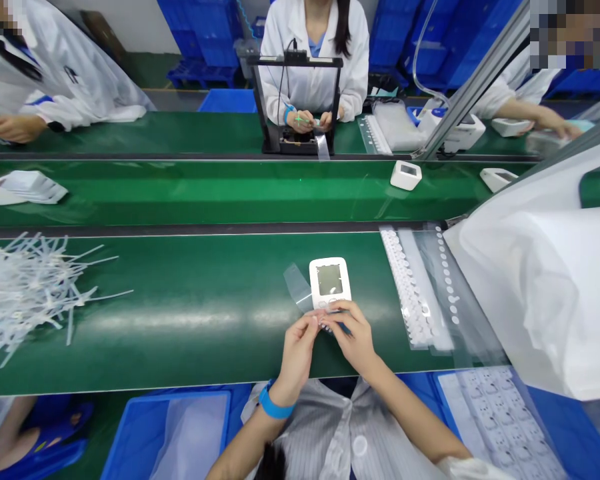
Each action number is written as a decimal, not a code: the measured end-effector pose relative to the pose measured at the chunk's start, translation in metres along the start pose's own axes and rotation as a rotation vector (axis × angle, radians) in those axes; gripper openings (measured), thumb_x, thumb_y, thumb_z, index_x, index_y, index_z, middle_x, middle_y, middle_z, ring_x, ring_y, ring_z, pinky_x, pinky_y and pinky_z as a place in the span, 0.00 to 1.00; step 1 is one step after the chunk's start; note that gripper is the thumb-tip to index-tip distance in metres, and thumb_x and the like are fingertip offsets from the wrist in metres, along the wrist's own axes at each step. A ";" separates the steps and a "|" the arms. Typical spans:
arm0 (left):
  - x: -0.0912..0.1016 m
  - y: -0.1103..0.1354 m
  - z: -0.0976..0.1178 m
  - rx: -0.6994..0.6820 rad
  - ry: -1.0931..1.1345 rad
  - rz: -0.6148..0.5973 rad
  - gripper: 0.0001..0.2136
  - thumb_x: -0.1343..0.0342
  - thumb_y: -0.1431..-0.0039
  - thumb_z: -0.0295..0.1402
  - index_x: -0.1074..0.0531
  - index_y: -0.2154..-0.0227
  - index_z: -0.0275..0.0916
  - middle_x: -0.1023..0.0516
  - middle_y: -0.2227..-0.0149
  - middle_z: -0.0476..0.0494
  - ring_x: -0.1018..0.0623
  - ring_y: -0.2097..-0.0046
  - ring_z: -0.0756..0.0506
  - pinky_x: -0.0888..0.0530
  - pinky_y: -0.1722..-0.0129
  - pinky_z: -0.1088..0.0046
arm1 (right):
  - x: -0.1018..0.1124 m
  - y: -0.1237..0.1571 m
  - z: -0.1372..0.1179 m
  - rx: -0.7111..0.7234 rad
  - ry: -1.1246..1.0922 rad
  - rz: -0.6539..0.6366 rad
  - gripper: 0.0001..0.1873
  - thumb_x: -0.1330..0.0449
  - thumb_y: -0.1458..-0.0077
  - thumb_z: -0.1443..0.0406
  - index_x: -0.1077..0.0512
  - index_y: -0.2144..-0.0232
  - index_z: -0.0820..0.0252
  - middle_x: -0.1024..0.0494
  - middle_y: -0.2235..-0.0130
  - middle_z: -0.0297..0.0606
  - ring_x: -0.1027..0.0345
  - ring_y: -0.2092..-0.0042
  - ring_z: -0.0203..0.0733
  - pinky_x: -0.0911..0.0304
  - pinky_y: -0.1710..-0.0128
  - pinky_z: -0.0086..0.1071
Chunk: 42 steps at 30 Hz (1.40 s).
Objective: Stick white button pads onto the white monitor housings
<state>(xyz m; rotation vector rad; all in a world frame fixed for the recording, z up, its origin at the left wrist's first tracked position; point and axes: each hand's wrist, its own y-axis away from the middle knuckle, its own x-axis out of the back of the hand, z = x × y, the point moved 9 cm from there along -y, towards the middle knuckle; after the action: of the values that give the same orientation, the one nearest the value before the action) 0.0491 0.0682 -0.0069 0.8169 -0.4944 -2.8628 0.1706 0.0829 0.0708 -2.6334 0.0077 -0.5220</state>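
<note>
A white device with a grey screen (330, 280) lies face up on the green work surface, its lower end partly covered by my fingers. My left hand (299, 343) is closed in a pinch at its lower left corner. A clear plastic strip (297, 285) sticks out beside the device and runs down to those fingertips. My right hand (354, 337) has a finger across the device's lower edge, while its other fingertips pinch close to the left ones. Something small and dotted shows under the fingertips; what the right fingers hold is too small to name.
Left lies a heap of translucent strips (25, 293). Right are clear sheets with white round stickers (420, 290) and a large white bag (545, 280). Beyond runs a green conveyor (230, 193) carrying a white device (406, 175). Co-workers sit opposite, one behind a black frame (337, 100). Blue bins (130, 427) flank me.
</note>
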 end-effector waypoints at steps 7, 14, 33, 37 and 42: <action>0.010 -0.004 0.003 -0.075 -0.094 0.005 0.10 0.42 0.41 0.39 0.22 0.66 0.38 0.21 0.57 0.43 0.24 0.53 0.44 0.30 0.49 0.67 | -0.011 -0.004 0.002 -0.025 -0.004 -0.001 0.06 0.43 0.41 0.69 0.26 0.66 0.54 0.27 0.63 0.39 0.29 0.60 0.42 0.31 0.58 0.38; 0.017 -0.010 0.005 -0.111 -0.153 0.038 0.11 0.43 0.40 0.40 0.22 0.66 0.38 0.21 0.59 0.42 0.23 0.54 0.44 0.30 0.50 0.67 | -0.024 -0.002 0.001 -0.033 0.083 -0.119 0.07 0.45 0.40 0.69 0.28 0.64 0.54 0.28 0.61 0.40 0.31 0.57 0.43 0.33 0.56 0.39; 0.080 -0.015 0.015 -0.155 -0.161 0.256 0.13 0.41 0.42 0.43 0.23 0.69 0.38 0.20 0.61 0.43 0.22 0.57 0.45 0.28 0.53 0.68 | -0.027 0.004 0.073 -0.709 0.019 -0.227 0.18 0.45 0.42 0.49 0.34 0.71 0.57 0.28 0.80 0.30 0.31 0.81 0.38 0.37 0.79 0.29; 0.080 -0.016 0.016 -0.154 -0.164 0.254 0.13 0.42 0.42 0.43 0.22 0.70 0.38 0.20 0.61 0.43 0.22 0.57 0.45 0.28 0.52 0.67 | -0.026 0.004 0.072 -0.702 0.035 -0.219 0.18 0.44 0.43 0.48 0.35 0.71 0.56 0.27 0.81 0.31 0.30 0.81 0.40 0.35 0.77 0.30; 0.078 -0.016 0.017 -0.149 -0.159 0.250 0.13 0.42 0.42 0.43 0.22 0.69 0.38 0.20 0.61 0.44 0.22 0.58 0.45 0.28 0.52 0.68 | -0.026 0.002 0.070 -0.687 0.056 -0.214 0.19 0.45 0.43 0.47 0.36 0.72 0.55 0.27 0.82 0.31 0.30 0.81 0.40 0.35 0.78 0.30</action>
<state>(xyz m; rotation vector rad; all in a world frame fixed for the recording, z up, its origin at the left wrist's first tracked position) -0.0266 0.0718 -0.0375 0.4691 -0.3647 -2.7035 0.1716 0.1137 0.0028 -3.3093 -0.0955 -0.7750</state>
